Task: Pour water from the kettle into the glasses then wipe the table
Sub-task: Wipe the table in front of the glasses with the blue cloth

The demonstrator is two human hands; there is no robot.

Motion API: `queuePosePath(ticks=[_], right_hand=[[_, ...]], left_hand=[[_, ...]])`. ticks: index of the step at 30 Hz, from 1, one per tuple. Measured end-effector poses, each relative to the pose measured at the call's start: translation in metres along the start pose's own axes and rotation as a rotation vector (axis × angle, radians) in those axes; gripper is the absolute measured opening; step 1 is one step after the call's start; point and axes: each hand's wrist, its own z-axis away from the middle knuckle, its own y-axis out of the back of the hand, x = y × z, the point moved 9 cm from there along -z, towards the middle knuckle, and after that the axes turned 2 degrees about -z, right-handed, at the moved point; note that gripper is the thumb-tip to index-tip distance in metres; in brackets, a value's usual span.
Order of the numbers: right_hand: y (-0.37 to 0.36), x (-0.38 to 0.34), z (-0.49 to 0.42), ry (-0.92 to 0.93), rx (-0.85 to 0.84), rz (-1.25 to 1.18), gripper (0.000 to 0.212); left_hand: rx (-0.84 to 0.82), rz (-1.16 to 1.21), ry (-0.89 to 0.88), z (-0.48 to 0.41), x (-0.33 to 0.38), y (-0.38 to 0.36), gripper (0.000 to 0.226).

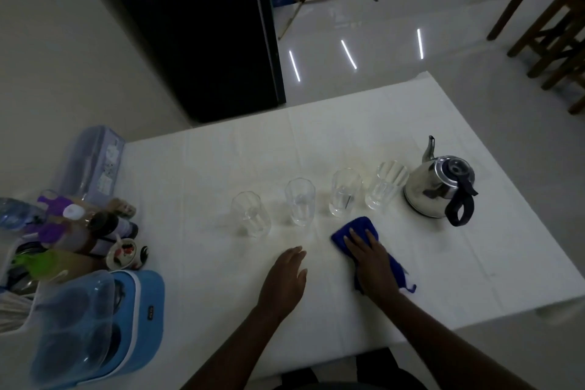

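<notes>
A polished metal kettle (435, 187) with a black plastic handle gleams on a counter (221, 161) covered in matt white creased cloth. Four clear glasses (300, 201) stand alongside. A soft blue cloth (354, 228) looks nappy; blue plastic containers (95, 326) shine dully; the tiled floor (380, 41) is glossy.

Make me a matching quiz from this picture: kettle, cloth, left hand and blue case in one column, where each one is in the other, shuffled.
Things:
1. kettle
2. cloth
3. left hand
4. blue case

Places:
A. flat on the bare tablecloth
B. under the right hand
C. right end of the glass row
D. near left corner of the table

Pairs: 1-C, 2-B, 3-A, 4-D
</notes>
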Motion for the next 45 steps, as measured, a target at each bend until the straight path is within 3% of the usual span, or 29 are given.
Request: queuePosePath(ticks=[3,5,7,9,11,15,17,20,22,30,45], right_hand=[[-0.010,-0.017,-0.001,-0.091,0.016,-0.073,0.094],[-0.021,-0.026,0.013,0.083,-0.038,-0.072,0.086],[-0.022,-0.024,0.033,0.348,-0.078,0.034,0.063],[-0.010,-0.005,0.038,0.441,-0.066,0.037,0.045],[0.006,0.012,0.023,0.316,-0.021,-0.034,0.043],[0.004,0.000,0.004,-0.046,-0.046,-0.105,0.085],[-0.011,-0.021,0.014,-0.011,-0.110,-0.052,0.098],[-0.025,-0.034,0.045,0.223,-0.139,0.027,0.097],[-0.023,-0.025,0.052,0.279,-0.134,0.078,0.092],[-0.023,-0.054,0.029,0.019,0.003,-0.031,0.082],[-0.071,-0.182,-0.017,0.134,-0.083,-0.015,0.085]], left_hand=[[0.026,0.002,0.034,-0.002,-0.004,0.006,0.040],[0.032,0.014,0.038,-0.001,-0.005,0.006,0.040],[0.029,0.016,0.048,0.001,-0.005,0.006,0.040],[0.023,0.007,0.053,0.002,-0.007,0.003,0.041],[0.037,0.000,0.053,0.003,-0.008,0.003,0.040],[0.043,0.001,0.069,0.004,-0.006,-0.001,0.042],[0.043,-0.001,0.074,0.005,-0.006,-0.003,0.042],[0.049,-0.010,0.087,0.012,-0.011,-0.004,0.041],[0.052,-0.008,0.107,0.020,-0.019,-0.004,0.041],[0.154,-0.054,0.128,0.055,-0.052,0.021,0.039],[0.199,-0.043,0.202,0.077,-0.108,0.057,0.044]])
